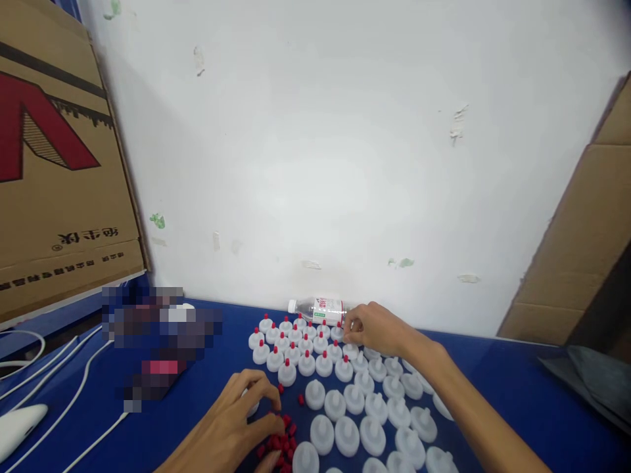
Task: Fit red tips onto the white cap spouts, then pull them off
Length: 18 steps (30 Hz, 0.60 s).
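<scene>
Over a heap of small red caps [282, 447] at the lower middle, my left hand [241, 414] is open, with its fingers curved and apart. A white round piece is partly hidden behind it. My right hand [377, 328] pinches at the top of a white nozzle lid [351, 351]; its fingertips hide what they hold. Left of that hand, several white lids [306, 364] stand upright with red caps on their nozzles. Nearer and to the right, several lids [347, 435] have bare nozzles. Two loose red caps [301, 399] lie between the groups.
A clear plastic bottle [320, 310] lies on its side against the white wall [315, 164]. Cardboard stands at left [59, 217] and right [566, 230]. White cables [81, 381] cross the blue table [197, 407] at left, beside a blurred patch. A grey bag [591, 381] lies far right.
</scene>
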### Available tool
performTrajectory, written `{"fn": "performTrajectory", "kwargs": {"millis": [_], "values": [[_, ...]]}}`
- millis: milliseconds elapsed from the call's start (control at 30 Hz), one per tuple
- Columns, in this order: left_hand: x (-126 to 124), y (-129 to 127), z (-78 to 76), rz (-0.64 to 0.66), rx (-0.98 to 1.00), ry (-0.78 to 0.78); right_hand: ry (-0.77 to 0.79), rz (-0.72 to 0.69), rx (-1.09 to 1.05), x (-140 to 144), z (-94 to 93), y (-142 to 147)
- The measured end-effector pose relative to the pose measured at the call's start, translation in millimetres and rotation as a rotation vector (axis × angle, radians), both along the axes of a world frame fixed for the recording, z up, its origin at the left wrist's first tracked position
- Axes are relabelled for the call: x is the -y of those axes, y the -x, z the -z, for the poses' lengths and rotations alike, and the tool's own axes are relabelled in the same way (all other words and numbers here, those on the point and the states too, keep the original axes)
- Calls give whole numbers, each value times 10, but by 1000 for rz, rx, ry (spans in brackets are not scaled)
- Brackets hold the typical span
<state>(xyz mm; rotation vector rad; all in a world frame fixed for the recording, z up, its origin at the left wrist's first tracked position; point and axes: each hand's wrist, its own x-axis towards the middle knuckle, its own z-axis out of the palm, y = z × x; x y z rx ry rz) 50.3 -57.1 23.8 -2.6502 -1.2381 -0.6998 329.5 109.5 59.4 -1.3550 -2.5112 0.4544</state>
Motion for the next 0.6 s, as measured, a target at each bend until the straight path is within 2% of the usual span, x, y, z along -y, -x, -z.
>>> {"fn": "performTrajectory", "kwargs": {"millis": [133,233,367,467,600], "values": [[14,9,-9,-15,25,-59,47,-32,-18,-29,29,-21],[18,16,-35,0,28,-19,77,-37,-19,-57,75,-24],[20,3,-54,12,8,60,28,-13,-19,-82,99,-19],[15,-11,-64,11,12,56,-27,-4,-3,-70,66,-12],[9,-12,-77,29,26,27,-62,-66,22,-13,35,19]]}}
